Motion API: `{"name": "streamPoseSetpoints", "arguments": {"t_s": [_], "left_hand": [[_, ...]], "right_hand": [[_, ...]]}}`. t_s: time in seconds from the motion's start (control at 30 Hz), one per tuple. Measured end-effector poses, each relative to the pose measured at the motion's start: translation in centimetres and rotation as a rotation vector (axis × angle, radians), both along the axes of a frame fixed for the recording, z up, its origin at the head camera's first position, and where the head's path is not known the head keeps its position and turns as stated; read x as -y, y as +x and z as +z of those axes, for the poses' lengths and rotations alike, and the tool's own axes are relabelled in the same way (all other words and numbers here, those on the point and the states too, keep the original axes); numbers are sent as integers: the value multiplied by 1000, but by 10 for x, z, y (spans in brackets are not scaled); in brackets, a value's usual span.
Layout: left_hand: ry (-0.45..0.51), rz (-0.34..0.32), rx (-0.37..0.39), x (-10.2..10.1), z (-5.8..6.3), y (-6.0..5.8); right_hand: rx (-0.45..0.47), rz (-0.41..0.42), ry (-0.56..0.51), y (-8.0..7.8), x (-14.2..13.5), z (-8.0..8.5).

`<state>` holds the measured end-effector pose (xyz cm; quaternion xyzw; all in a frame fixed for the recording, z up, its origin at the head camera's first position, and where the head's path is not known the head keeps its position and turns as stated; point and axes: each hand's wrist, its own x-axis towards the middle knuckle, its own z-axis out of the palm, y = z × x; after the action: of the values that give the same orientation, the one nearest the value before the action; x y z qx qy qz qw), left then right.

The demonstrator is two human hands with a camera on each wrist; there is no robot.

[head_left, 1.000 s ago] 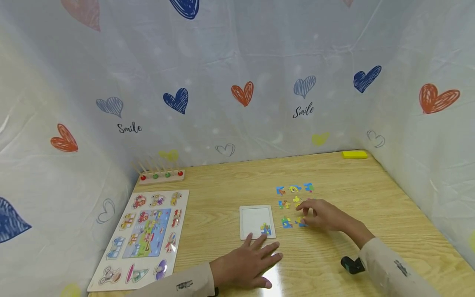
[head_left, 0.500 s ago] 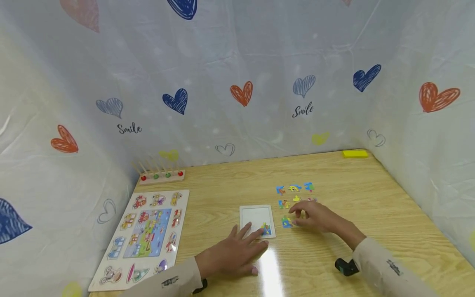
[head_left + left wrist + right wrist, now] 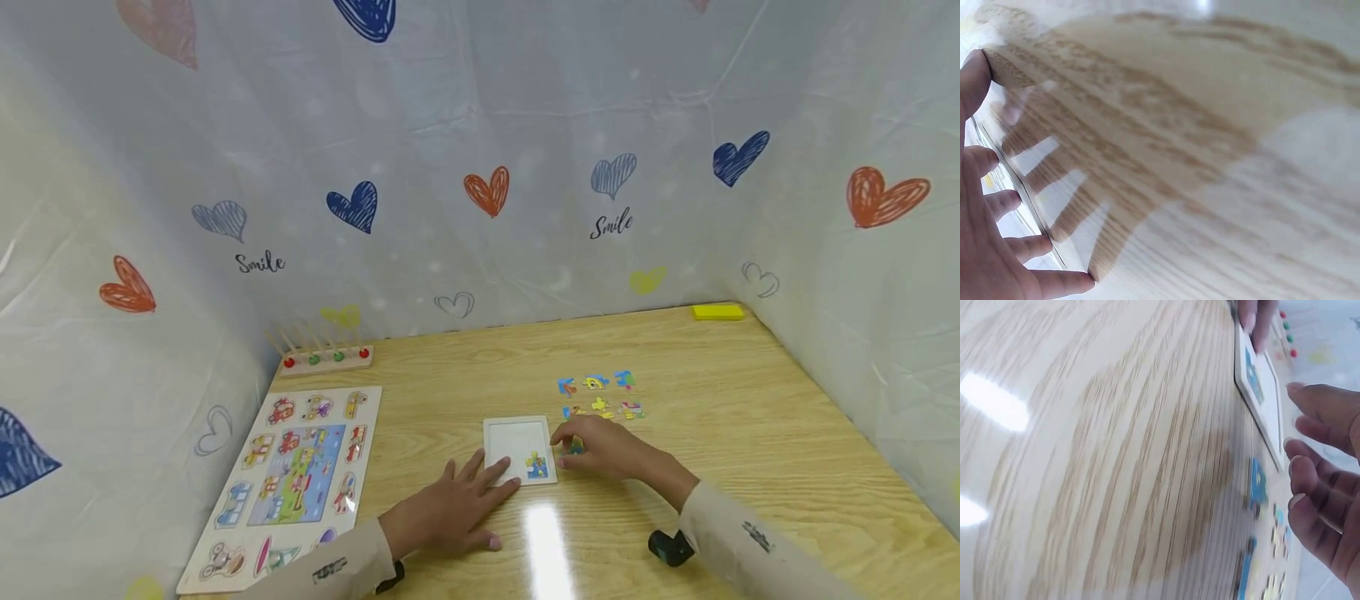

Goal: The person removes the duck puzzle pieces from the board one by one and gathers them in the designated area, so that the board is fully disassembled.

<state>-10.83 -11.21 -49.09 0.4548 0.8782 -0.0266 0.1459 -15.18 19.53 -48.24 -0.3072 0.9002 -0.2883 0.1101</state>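
Observation:
A small white puzzle tray [image 3: 486, 454] lies mid-table, with a yellow-and-blue jigsaw piece [image 3: 536, 465] in its near right corner. My left hand [image 3: 453, 510] has its fingers spread, the tips resting on the tray's near left part and the table. Just off the tray's right edge is my right hand [image 3: 600, 450], fingers loosely bent. The right wrist view shows nothing between its thumb and fingers [image 3: 1302, 475]. A jigsaw piece [image 3: 576, 447] shows between those fingers from above, lying on the table. Beyond, more jigsaw pieces [image 3: 597, 382] lie in two rows.
A vehicle puzzle board [image 3: 367, 467] lies on the left. Behind it stands a wooden peg rack [image 3: 348, 360] with red and green beads. A yellow block [image 3: 717, 312] sits at the far right corner. Printed curtains enclose the table [image 3: 750, 400].
My right hand has moved left, from over the pieces to beside the tray. My left hand has shifted left, uncovering more of the tray's near right corner.

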Motion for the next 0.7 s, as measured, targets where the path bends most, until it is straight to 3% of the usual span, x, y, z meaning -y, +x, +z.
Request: {"name": "streamPoseSetpoints", "arguments": {"t_s": [0.43, 0.7], "left_hand": [[-23, 4, 15, -1, -1, 0], [-27, 5, 11, -1, -2, -1]], "right_hand": [[49, 11, 112, 4, 34, -1], [63, -15, 104, 4, 40, -3]]}}
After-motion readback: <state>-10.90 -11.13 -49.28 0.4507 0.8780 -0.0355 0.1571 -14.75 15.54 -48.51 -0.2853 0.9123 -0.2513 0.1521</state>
